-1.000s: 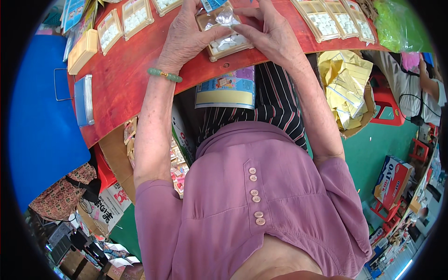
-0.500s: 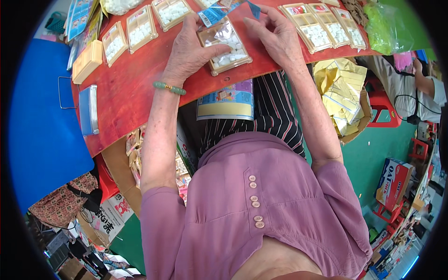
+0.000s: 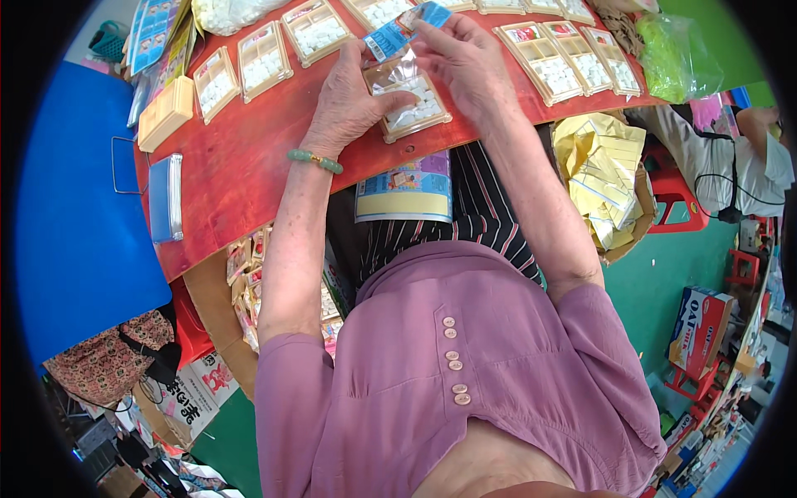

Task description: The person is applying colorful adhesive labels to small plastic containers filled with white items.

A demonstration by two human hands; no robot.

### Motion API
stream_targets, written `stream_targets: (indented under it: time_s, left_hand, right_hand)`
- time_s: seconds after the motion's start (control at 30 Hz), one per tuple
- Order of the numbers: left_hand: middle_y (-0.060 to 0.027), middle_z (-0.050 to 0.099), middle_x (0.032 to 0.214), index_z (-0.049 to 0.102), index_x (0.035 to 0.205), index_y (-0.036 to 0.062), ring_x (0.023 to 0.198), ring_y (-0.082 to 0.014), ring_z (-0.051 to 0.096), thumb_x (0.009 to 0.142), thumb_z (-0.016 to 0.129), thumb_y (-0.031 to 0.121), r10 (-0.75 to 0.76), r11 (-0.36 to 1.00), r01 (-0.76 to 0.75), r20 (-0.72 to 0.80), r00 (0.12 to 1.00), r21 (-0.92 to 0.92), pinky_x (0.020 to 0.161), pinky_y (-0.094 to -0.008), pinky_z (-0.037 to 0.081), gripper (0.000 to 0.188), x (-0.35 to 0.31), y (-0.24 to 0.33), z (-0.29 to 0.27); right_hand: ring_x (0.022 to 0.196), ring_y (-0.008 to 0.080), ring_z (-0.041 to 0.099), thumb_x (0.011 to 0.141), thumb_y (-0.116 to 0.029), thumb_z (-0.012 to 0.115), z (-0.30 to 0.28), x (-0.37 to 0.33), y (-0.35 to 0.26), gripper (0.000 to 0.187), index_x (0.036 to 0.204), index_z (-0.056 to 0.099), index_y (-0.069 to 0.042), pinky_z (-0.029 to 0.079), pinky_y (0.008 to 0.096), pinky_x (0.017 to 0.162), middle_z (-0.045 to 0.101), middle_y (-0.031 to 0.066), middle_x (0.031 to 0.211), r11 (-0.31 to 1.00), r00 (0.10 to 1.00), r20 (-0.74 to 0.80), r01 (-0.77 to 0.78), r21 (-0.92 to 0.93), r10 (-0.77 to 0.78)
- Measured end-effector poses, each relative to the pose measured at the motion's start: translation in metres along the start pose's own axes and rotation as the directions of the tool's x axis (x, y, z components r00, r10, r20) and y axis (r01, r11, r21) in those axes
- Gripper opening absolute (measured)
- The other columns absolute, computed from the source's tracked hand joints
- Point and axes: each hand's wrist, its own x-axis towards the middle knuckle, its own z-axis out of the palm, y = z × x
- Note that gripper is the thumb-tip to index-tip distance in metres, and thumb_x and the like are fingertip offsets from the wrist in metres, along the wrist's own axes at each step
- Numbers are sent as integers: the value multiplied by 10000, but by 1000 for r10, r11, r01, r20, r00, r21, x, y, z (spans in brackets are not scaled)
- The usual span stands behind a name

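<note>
My left hand [image 3: 349,104] lies along the left side of a cream plastic tray [image 3: 442,119] near the table's front edge. Its thumb reaches over white pieces [image 3: 421,98] in the tray, fingers closed on the tray's side. Clear plastic film [image 3: 397,70] covers the tray's far part. Just beyond it, a blue printed card [image 3: 387,40] is pinched by my right hand [image 3: 471,70], thumb on top. The card's left end is close to my left fingertips; whether they touch it I cannot tell.
Similar filled trays [image 3: 315,37] line the red table's [image 3: 224,183] far side, left and right. Stacked empty-looking trays [image 3: 166,114] stand at left. A blue printed sheet [image 3: 404,184] lies on my lap. Crumpled yellow paper [image 3: 599,166] fills a box at right.
My right hand has moved left, and its thumb now presses on the blue card, which lies more level across the tray's far end. My left hand keeps its hold on the tray.
</note>
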Motion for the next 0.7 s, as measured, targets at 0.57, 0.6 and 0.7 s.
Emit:
stream_targets:
  time_s: [0.57, 0.6, 0.7]
  left_hand:
    - [-122, 620, 1179, 423, 1251, 4, 1072, -197, 615, 721, 874, 199, 3, 978, 6, 45, 999, -207, 903, -341, 512, 722, 0, 6, -2]
    - [-120, 626, 1135, 439, 1224, 14, 1030, -197, 620, 736, 863, 181, -80, 962, 98, 83, 993, -253, 870, -340, 515, 668, 0, 7, -4]
    - [-113, 640, 1085, 449, 1211, 37, 963, -198, 639, 754, 849, 160, -23, 983, 31, 46, 999, -183, 804, -330, 535, 620, -2, 8, -3]
  right_hand:
    - [720, 101, 592, 984, -176, 584, 28, -2, 42, 158, 925, 532, -38, 507, 231, 608, 569, 20, 808, 994, 999, -22, -45, 99, 47]
    - [711, 102, 591, 986, -175, 581, 26, -1, 43, 159, 923, 529, -38, 508, 232, 606, 566, 20, 806, 996, 998, -36, -52, 68, 55]
    - [690, 103, 590, 992, -189, 580, 26, -2, 46, 174, 934, 529, -33, 518, 240, 609, 571, 27, 821, 997, 997, -34, -67, 33, 68]
